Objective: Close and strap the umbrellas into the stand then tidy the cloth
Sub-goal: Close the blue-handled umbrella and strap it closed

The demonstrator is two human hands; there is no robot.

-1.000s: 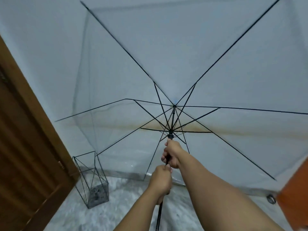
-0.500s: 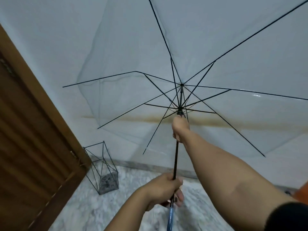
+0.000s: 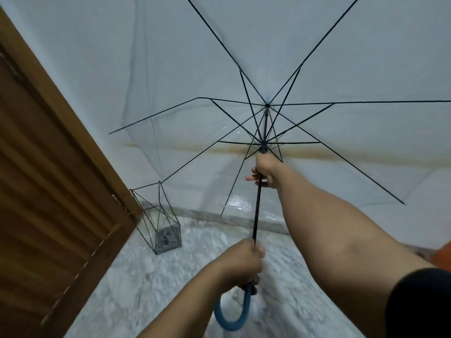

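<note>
Near the bottom of the view, the left hand [image 3: 240, 261] is curled tightly round the low end of the umbrella's black shaft [image 3: 256, 211], just above the blue hooked handle [image 3: 231, 315], which curves down and to the left below the fist. Farther up, the right hand [image 3: 264, 173] is wrapped round the same shaft just beneath the dark runner [image 3: 263, 149], its fingertips showing on the left side of the pole. A black sleeve [image 3: 419, 303] covers the upper right arm at the near right corner.

The transparent umbrella [image 3: 195, 81] is fully open, with its clear canopy spread across most of the upper view and the pale wall [image 3: 73, 57] showing through it. Thin black ribs [image 3: 353, 162] fan outward from the hub, and shorter stretchers run from the runner to meet them. The shaft stands nearly upright, leaning slightly to the right at the top.

To the left, on the marbled floor [image 3: 146, 276], stands a wire-frame umbrella stand [image 3: 158, 220], set close to a brown wooden door [image 3: 44, 191] and near the wall's base. One rib tip appears to reach the stand's top edge, though whether they touch cannot be told. An orange object [image 3: 441, 252] peeks in at the right edge.
</note>
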